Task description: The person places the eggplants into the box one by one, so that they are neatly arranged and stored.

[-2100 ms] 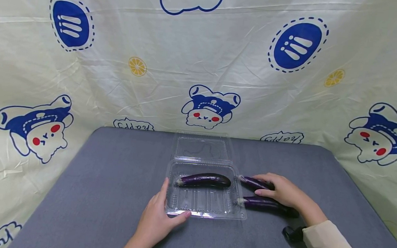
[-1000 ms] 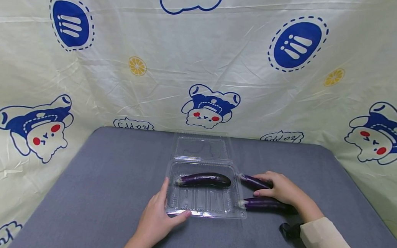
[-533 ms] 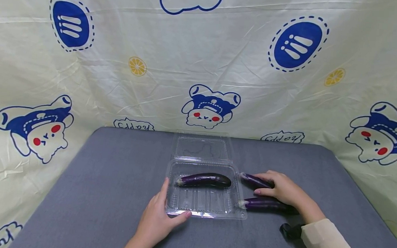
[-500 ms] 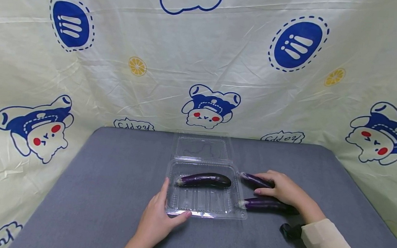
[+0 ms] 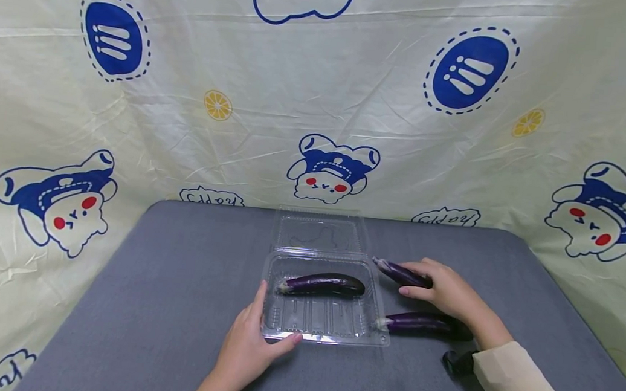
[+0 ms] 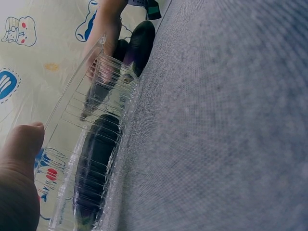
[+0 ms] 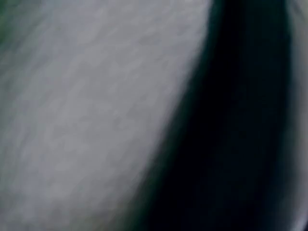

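Note:
A clear plastic clamshell container (image 5: 311, 333) stands with its lid (image 5: 318, 232) folded back, one dark purple eggplant (image 5: 323, 283) lying in its base. My left hand (image 5: 250, 342) rests at the near left corner, thumb along the front rim and index finger straight at the left side. To the right of the container, my right hand (image 5: 443, 287) grips a second eggplant (image 5: 401, 273) between thumb and fingers, stem end toward the box. A third eggplant (image 5: 424, 324) lies nearer, partly under the right wrist, its stem end overlapping the container's right rim. In the right wrist view a blurred dark shape (image 7: 231, 134) fills much of the picture.
Grey cloth covers the table (image 5: 188, 271). A printed curtain (image 5: 276, 96) hangs behind and along both sides. A black device (image 5: 458, 363) sits at the right wrist by the sleeve (image 5: 523, 386).
My right hand has moved slightly up and away with its eggplant, which now tilts more and sits farther from the third eggplant. The left hand and container keep their place.

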`<control>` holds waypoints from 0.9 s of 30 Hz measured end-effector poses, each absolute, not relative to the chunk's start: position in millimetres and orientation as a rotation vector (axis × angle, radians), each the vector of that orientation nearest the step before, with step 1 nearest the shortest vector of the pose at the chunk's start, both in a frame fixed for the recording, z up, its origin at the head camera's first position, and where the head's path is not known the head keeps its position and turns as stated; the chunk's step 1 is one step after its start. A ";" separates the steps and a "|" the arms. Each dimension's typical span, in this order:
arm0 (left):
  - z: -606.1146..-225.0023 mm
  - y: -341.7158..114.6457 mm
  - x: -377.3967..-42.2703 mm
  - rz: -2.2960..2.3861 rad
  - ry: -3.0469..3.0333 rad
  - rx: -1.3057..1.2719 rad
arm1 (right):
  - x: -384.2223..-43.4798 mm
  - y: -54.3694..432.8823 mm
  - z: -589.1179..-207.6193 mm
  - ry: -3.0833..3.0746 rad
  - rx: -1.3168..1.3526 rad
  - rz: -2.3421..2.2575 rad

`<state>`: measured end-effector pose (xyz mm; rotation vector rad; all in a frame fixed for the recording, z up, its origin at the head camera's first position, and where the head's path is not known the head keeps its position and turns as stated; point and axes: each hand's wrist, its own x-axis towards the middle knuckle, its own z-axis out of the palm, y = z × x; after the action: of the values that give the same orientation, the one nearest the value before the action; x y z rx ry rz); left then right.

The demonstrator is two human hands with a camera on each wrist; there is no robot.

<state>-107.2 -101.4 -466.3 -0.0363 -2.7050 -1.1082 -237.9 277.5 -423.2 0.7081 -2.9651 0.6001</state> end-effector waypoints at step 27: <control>-466.9 -102.2 -107.4 -1.098 -2.720 -0.028 | -227.4 185.3 -382.6 -2.933 0.830 0.595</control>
<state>-107.4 -102.2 -466.9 -0.0278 -2.7198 -1.0982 -227.4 185.3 -382.6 0.8302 -2.9333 0.5947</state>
